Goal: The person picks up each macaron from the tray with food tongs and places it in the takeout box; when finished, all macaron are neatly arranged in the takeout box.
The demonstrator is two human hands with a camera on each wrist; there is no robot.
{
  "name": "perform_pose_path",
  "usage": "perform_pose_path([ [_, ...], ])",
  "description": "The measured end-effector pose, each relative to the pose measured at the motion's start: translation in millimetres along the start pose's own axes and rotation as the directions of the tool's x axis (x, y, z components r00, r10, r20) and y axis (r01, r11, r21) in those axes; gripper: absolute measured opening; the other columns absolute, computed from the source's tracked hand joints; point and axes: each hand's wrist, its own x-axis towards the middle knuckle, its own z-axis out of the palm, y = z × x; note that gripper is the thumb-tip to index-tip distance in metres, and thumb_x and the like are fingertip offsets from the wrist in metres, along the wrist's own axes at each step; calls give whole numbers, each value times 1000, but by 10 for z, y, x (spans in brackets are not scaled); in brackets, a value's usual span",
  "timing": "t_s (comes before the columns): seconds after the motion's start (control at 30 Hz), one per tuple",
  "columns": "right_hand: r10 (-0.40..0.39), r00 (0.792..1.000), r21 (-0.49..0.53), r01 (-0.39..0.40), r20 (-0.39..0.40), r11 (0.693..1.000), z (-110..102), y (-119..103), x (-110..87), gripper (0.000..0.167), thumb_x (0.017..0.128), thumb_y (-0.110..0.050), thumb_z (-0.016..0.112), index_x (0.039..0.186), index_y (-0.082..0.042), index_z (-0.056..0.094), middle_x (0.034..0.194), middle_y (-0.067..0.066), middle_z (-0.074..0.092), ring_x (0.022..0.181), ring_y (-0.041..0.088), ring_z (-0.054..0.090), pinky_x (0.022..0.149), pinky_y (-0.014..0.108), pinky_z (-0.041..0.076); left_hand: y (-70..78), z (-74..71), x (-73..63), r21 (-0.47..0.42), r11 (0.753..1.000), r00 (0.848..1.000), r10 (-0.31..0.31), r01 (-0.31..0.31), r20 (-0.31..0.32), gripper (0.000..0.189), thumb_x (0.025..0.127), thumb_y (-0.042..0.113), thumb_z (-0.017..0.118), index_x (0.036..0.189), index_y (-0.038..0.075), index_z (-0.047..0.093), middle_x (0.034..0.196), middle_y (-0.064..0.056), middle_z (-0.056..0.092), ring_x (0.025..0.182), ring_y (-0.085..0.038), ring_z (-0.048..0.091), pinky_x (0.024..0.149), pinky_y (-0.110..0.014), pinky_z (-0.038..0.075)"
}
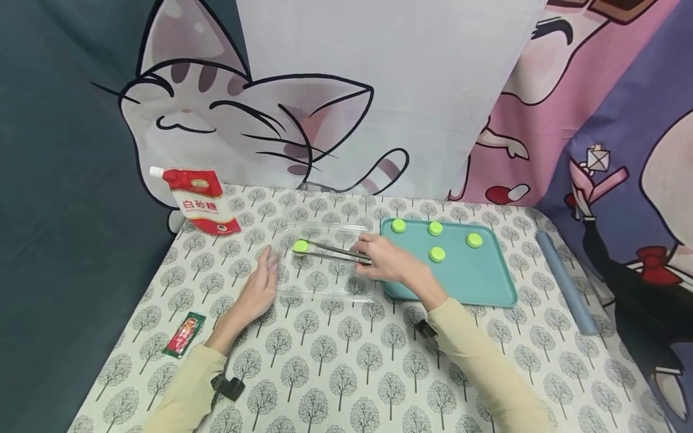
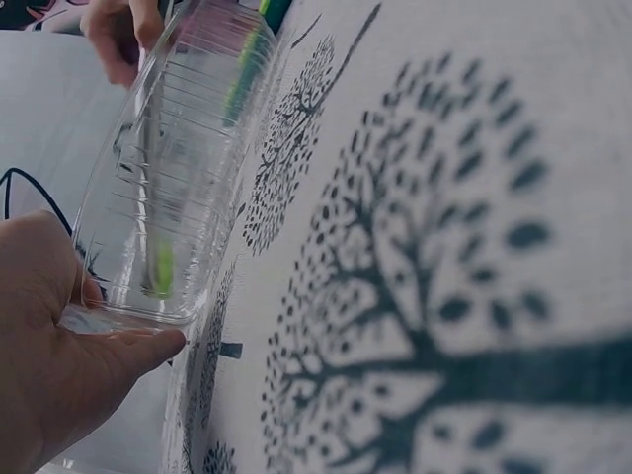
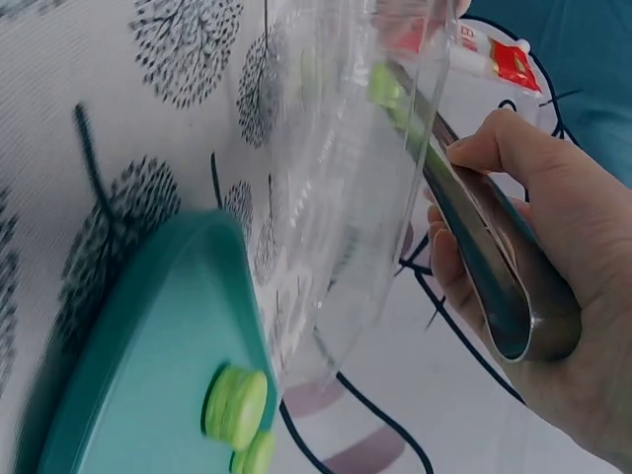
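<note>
In the head view, my right hand (image 1: pixel 383 257) grips metal tongs (image 1: pixel 335 250), which point left over a clear plastic box (image 1: pixel 325 296). Between the tong tips is a green macaron (image 1: pixel 300 246), inside the box near its left end. The right wrist view shows the thumb (image 3: pixel 509 143) pressing one tong arm, the fingers curled beneath. My left hand (image 1: pixel 262 281) holds the box's left end; in the left wrist view its thumb (image 2: pixel 138 354) lies along the outer wall and a finger reaches over the rim. Several more macarons (image 1: pixel 437 254) sit on a teal tray (image 1: pixel 471 282) to the right.
The box's clear lid (image 1: pixel 327 207) lies opened toward the back. A red and white sugar pouch (image 1: pixel 203 204) stands at the back left, and a small red and green packet (image 1: pixel 184 334) lies front left. At the right edge is a blue-grey roll (image 1: pixel 565 282).
</note>
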Motion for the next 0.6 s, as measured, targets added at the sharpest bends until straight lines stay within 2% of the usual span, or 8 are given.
perform_pose_path([
  [0.23,38,998,-25,-37,41,999,79,-60,142,40,88,-18,74,122,2,68,123,18,67,97,24,67,94,34,61,-4,2,5,-5,1000,1000,1,0,4,59,110,13,29,160,-3,1,162,-26,30,142,-45,43,125,-57,25],
  [0.4,45,998,-36,-43,37,998,91,-65,129,44,89,-23,76,124,3,67,122,19,66,98,25,67,95,34,60,-6,9,12,0,1000,1000,4,-4,3,59,110,12,28,160,-4,1,161,-28,31,139,-47,46,124,-57,27],
  [0.47,39,999,-29,-38,26,999,80,-65,105,46,89,-25,76,124,3,67,120,18,67,95,23,67,93,32,61,-4,13,16,8,1000,1000,6,-6,1,59,110,12,28,160,-4,1,161,-28,31,141,-47,44,124,-57,26],
  [0.6,25,1000,28,-24,-15,999,30,-58,30,44,89,-22,75,123,4,67,113,16,67,81,19,63,76,25,60,-3,14,13,13,1000,1000,4,-4,-1,59,110,12,28,160,-4,1,161,-27,31,144,-46,40,126,-57,23],
])
